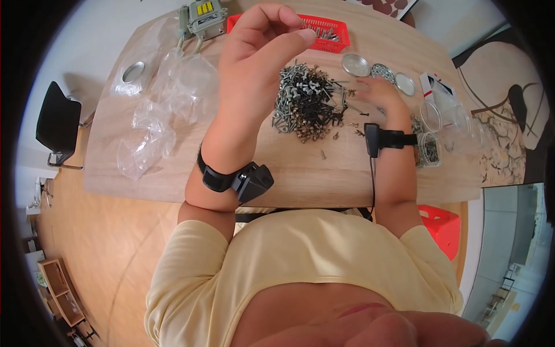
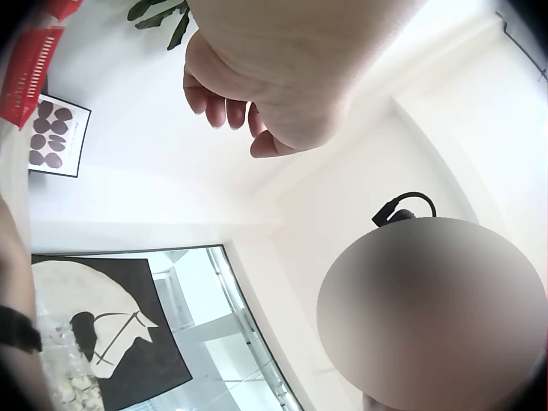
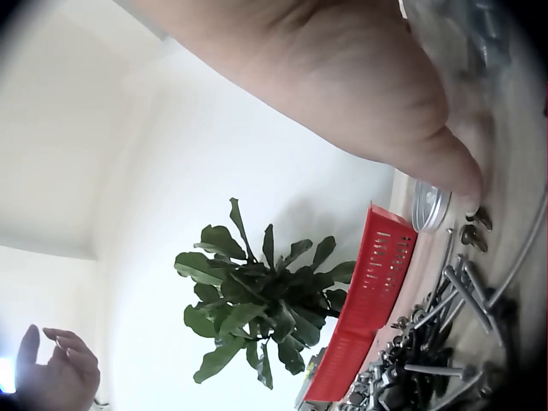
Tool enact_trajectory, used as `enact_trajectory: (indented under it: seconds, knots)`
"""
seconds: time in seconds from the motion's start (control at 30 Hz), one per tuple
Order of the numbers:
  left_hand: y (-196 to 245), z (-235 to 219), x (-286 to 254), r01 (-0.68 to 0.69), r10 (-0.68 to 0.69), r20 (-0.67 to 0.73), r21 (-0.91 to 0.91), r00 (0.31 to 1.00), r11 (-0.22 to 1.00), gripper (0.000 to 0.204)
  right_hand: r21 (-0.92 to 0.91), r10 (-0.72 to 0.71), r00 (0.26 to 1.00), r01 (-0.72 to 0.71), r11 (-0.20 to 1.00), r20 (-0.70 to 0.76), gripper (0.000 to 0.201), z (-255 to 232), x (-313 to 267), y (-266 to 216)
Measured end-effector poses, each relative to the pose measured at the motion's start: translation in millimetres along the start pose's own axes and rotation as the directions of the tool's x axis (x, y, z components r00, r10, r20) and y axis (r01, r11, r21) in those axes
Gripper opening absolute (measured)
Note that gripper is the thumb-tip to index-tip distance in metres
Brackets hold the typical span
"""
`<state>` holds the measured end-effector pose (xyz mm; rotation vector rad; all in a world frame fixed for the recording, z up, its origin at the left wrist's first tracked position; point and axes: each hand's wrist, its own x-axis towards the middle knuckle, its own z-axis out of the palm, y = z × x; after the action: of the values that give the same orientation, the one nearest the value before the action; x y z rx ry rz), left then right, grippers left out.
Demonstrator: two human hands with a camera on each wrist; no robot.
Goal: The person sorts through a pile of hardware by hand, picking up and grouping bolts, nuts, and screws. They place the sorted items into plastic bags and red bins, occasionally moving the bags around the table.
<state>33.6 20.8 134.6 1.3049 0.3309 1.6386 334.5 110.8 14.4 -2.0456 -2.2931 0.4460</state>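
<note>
My left hand (image 1: 250,66) is raised above the table, left of the screw pile. Its fingers are loosely bent, and a gap shows between thumb and fingers in the right wrist view, with nothing seen in it. A mixed pile of screws (image 1: 312,104), silver, black and brass, lies in the middle of the table. At the pile's right edge, my right hand (image 1: 383,95) is low over the tabletop with fingers extended. Its thumb (image 3: 458,171) comes down right beside a few small brass screws (image 3: 473,238); the other fingers are mostly hidden in that view.
Behind the pile stands a red basket (image 1: 335,36) with silver bolts inside. Round tins (image 1: 355,65) and clear jars (image 1: 429,149) are at the right. Plastic bags (image 1: 147,139) lie on the left, and a grey device (image 1: 205,20) sits at the back left.
</note>
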Motion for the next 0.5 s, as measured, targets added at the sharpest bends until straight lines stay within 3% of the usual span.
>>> enact_trajectory:
  seconds: [0.07,0.27,0.5]
  knots:
    - [1.2,0.9,0.1,-0.003,0.003,-0.003,-0.005,1.0,1.0,0.013,-0.155,0.033,0.999,-0.036,0.987,-0.018,0.054,2.0,-1.0,-10.4]
    - [6.8,6.7,-1.6,0.013,-0.014,0.04,0.02,0.999,1.0,0.013,-0.107,0.239,0.969,-0.244,0.964,-0.059,0.062,3.0,-0.5,-25.9]
    - [6.3,7.8,-0.9,0.003,-0.003,0.018,-0.029,1.0,1.0,0.013,-0.118,0.272,0.959,-0.279,0.953,-0.074,0.069,0.7,19.4,-12.9]
